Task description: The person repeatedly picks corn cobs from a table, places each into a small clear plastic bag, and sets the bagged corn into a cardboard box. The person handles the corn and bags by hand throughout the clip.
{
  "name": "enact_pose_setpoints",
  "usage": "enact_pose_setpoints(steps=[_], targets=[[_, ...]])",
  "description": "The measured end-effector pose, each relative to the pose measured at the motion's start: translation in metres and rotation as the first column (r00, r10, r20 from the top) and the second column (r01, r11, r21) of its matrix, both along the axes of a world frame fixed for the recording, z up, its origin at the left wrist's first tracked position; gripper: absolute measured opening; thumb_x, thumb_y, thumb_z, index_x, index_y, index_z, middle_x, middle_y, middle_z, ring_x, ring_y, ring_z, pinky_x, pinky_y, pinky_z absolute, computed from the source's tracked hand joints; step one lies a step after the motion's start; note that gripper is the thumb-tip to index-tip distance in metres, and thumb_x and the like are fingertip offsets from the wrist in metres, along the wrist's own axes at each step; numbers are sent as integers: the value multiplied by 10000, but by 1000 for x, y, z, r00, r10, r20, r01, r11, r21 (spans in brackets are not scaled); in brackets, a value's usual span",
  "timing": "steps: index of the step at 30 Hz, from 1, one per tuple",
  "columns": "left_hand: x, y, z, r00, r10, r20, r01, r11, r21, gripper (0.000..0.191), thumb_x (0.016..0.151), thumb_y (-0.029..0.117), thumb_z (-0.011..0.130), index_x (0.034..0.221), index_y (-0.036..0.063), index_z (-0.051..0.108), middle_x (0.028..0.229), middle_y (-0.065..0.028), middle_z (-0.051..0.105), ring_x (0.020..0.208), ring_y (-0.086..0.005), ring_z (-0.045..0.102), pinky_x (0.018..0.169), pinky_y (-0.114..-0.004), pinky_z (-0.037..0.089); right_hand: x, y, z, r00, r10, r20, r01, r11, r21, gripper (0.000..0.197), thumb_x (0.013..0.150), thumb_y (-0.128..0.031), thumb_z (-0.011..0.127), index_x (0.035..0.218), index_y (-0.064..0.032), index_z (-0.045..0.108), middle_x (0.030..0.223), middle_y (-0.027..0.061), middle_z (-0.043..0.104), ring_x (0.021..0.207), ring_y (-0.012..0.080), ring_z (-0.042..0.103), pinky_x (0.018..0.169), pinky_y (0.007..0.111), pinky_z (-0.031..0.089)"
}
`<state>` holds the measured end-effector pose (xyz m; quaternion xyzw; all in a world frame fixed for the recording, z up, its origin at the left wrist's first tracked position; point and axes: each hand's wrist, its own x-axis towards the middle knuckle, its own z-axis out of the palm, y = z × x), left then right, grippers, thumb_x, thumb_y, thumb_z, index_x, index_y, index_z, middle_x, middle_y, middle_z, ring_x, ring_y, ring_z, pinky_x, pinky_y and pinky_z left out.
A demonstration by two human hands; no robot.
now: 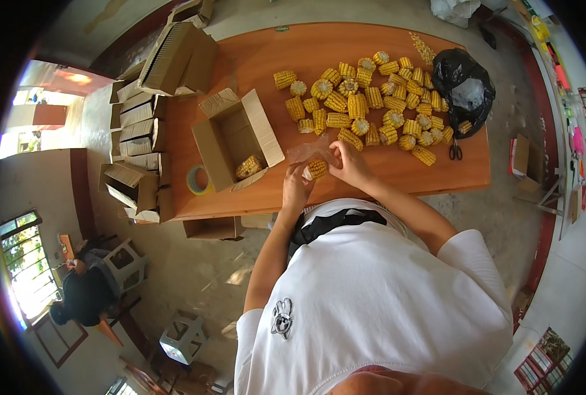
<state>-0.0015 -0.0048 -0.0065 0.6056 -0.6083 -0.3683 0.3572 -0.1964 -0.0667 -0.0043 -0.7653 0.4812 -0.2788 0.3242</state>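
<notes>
Near the table's front edge, my left hand (296,188) holds a cut piece of corn cob (317,169), its pale end towards the fingers. A clear plastic bag (308,149) spreads above and around this piece; how far the corn is inside it cannot be made out. Across from it, my right hand (350,165) pinches the bag's right side between thumb and fingers. To the left stands an open cardboard box (207,149) with bagged corn (249,168) in its near corner. Many loose corn pieces (357,106) lie beyond my hands.
A black plastic bag (463,74) and scissors (455,150) lie at the right of the wooden table (253,59). Left are a tape roll (198,179) and stacked cardboard boxes (137,123). Loose kernels (422,48) lie at the back. Another person (88,289) sits away at left.
</notes>
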Motion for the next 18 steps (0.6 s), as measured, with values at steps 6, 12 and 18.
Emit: enact_pose_setpoints(steps=[6, 12, 18], targets=[[1, -1, 8, 1000, -11, 28, 11, 1000, -2, 572, 654, -52, 721, 1204, 43, 592, 1110, -167, 579, 687, -194, 617, 629, -283, 533, 4, 8, -32, 994, -109, 8, 107, 988, 116, 449, 752, -43, 682, 1125, -51, 431, 828, 125, 582, 772, 276, 595, 660, 388, 470], [4, 4, 9, 998, 56, 32, -55, 998, -27, 539, 670, -17, 712, 1193, -3, 583, 1088, -171, 592, 681, -191, 612, 630, -286, 528, -1, 9, -13, 988, -101, 117, 66, 959, 276, 463, 747, 11, 660, 1139, -55, 422, 699, 71, 573, 644, 207, 592, 602, 332, 464], [5, 3, 23, 998, 54, 29, -55, 998, 18, 523, 683, -14, 690, 1192, -13, 571, 1116, -188, 577, 672, -202, 603, 644, -301, 520, -3, 8, 10, 985, -85, 147, 46, 967, 251, 466, 748, 22, 642, 1150, -64, 423, 693, 57, 574, 625, 196, 590, 584, 326, 465]])
